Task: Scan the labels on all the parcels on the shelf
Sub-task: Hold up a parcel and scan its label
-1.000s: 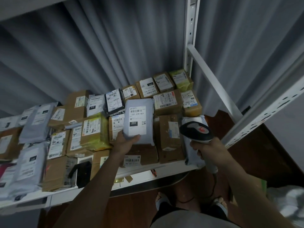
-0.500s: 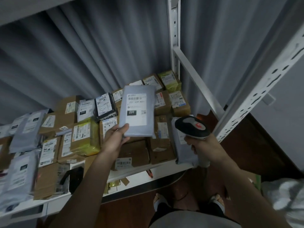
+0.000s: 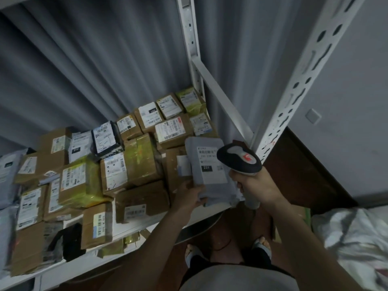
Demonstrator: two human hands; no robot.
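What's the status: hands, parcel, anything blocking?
Left hand grips grey parcel, label up. Right hand holds scanner over label. Nothing between them.

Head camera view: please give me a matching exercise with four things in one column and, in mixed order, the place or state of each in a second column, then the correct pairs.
Things:
1. grey mailer bag marked 231
2. barcode scanner
3. black parcel with white label
4. yellow-green taped box

Places or states:
A. at the back right corner of the shelf, beside the white upright
B. gripped by the right hand
C. held at its lower edge by the left hand
D. lying on top of other parcels, left of the middle

Pairs: 1-C, 2-B, 3-D, 4-A
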